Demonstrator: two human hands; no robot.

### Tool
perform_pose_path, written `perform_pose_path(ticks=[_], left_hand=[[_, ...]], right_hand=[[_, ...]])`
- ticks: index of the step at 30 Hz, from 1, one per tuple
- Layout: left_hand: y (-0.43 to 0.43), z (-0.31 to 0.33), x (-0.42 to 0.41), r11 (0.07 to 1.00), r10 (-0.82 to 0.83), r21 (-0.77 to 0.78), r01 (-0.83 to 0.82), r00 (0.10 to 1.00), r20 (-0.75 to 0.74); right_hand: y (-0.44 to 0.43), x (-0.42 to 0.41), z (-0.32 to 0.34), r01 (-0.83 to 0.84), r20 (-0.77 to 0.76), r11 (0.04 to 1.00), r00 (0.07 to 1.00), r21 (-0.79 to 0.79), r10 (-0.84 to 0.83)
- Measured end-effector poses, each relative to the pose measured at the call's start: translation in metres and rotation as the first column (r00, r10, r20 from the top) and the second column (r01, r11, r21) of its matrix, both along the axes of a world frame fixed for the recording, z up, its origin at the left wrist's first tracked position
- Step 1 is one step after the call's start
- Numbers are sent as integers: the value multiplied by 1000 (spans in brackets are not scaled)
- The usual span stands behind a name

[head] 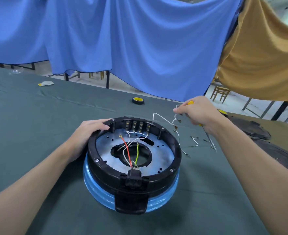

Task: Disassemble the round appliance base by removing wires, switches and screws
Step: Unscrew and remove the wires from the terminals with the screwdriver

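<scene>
Resting on the far-left rim of the round appliance base, the left hand lies flat with its fingers draped over the black ring — a loose steadying hold, not a clamp. The base sits upside down on the green table cloth, directly below and between the two forearms, its black ring on top of a pale blue body and its power socket on the side nearest the person.

Up and to the right of that hold, the right hand is lifted above the cloth, well apart from the base rim. Its fingertips pinch a white wire, which arcs from the pinch down to the back edge of the ring near the row of switch terminals. The same hand also carries a yellow-handled screwdriver: the yellow end shows above the knuckles and the metal shaft runs down below the wrist toward the cloth.

Inside the ring, below the left hand's fingers, a red wire and a yellow-green wire run from the socket across the metal plate, with more white leads looping toward the terminals. Beneath the right hand, loose wire pieces lie on the cloth — some with small connectors. Beyond the pinch, a roll of tape sits farther back, and a dark cover lies to the right of the right forearm.
</scene>
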State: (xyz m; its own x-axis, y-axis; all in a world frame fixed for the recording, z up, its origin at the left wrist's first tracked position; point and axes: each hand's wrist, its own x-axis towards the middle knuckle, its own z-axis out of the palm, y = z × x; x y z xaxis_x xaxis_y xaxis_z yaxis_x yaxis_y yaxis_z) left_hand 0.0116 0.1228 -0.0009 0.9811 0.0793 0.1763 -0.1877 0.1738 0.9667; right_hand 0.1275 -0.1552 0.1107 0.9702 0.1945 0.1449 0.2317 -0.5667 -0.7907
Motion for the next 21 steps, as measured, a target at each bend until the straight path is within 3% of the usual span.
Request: perform_pose_path(ticks=[4, 8, 14, 17, 21], left_hand=[[1, 0, 1, 1000, 21, -7, -21, 1000, 3], [3, -1, 3, 1000, 27, 14, -27, 1000, 1], [8, -4, 4, 999, 30, 17, -30, 1000, -3], [8, -5, 5, 999, 28, 17, -28, 1000, -1], [8, -6, 6, 1000, -5, 11, 5, 1000, -6]], right_hand=[[-24, 13, -25, 213, -86, 970, 975, 118, -204], [-43, 22, -46, 343, -133, 932, 935, 117, -328], [-74, 16, -53, 145, -278, 987, 947, -72, -159], [-90, 8, -54, 2, -339, 968, 936, -253, -90], [-101, 5, -60, -21, -334, 930, 936, -366, -110]])
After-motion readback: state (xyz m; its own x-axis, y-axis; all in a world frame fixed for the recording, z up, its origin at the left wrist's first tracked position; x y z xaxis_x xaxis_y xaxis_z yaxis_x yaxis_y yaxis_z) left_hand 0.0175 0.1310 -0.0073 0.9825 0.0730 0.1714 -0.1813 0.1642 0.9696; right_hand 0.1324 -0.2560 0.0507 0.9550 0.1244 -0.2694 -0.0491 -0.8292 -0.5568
